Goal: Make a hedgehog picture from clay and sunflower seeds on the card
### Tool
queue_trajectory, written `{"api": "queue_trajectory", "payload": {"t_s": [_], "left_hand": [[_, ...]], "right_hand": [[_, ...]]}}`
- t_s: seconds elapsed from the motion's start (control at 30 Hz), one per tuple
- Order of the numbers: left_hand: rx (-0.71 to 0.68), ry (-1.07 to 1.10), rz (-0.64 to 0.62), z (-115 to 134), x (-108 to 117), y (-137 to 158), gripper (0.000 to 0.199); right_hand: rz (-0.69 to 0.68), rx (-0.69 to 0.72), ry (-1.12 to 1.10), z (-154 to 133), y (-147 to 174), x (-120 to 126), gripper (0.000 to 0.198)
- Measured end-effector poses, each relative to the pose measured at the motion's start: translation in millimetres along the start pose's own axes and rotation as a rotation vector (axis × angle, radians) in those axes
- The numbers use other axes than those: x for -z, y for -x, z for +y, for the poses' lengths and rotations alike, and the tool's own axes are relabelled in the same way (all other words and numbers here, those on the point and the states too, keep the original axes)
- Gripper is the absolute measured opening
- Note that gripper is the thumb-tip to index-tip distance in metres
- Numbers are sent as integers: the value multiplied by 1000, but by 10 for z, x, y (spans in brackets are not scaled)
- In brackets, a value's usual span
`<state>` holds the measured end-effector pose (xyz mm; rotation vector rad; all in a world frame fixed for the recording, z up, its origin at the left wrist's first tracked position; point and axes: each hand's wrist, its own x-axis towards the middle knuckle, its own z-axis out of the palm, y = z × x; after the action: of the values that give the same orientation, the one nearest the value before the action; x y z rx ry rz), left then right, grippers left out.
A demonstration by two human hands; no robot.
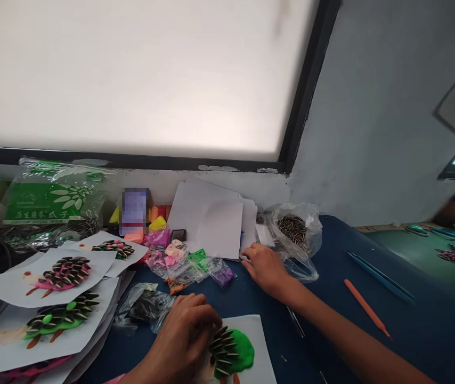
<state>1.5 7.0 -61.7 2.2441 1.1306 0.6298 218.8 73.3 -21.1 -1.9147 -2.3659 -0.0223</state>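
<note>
My left hand (187, 330) is curled over the left edge of a white sheet (262, 341), its fingertips mostly hidden. On that sheet lies a hedgehog's body of green clay (243, 349), its left part stuck with rows of sunflower seeds (223, 352). Farther forward, my right hand (265, 266) rests beside the lower corner of a stack of white paper (219, 229). Its fingers are bent together, and whatever they hold is too small to make out. Just right of it is a clear plastic bag (311, 234) with sunflower seeds (291, 229) inside.
Finished-looking hedgehog pictures (63, 274) are piled at the left. Small packets of coloured clay (199, 260) lie ahead, and a packet of black clay (147, 304) near my left hand. An orange tool (367, 309) and a blue pen-like tool (379, 274) lie right.
</note>
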Motion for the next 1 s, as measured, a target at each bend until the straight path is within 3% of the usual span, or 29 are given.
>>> {"api": "queue_trajectory", "payload": {"t_s": [0.23, 0.47, 0.53, 0.73, 1.0], "left_hand": [[-6, 37, 73, -24, -63, -4, 30], [-35, 57, 114, -92, -109, -11, 30], [-42, 53, 103, -94, -104, -15, 30], [-20, 44, 61, -35, -55, 2, 32], [-12, 28, 57, -61, -76, 11, 34]], "right_hand": [[-52, 47, 19, -110, -100, -40, 19], [-60, 92, -41, -111, 295, 140, 25], [-46, 137, -259, -101, 455, 208, 21], [-252, 66, -800, -125, 821, 262, 16], [-73, 178, -677, -173, 875, 40, 13]]}}
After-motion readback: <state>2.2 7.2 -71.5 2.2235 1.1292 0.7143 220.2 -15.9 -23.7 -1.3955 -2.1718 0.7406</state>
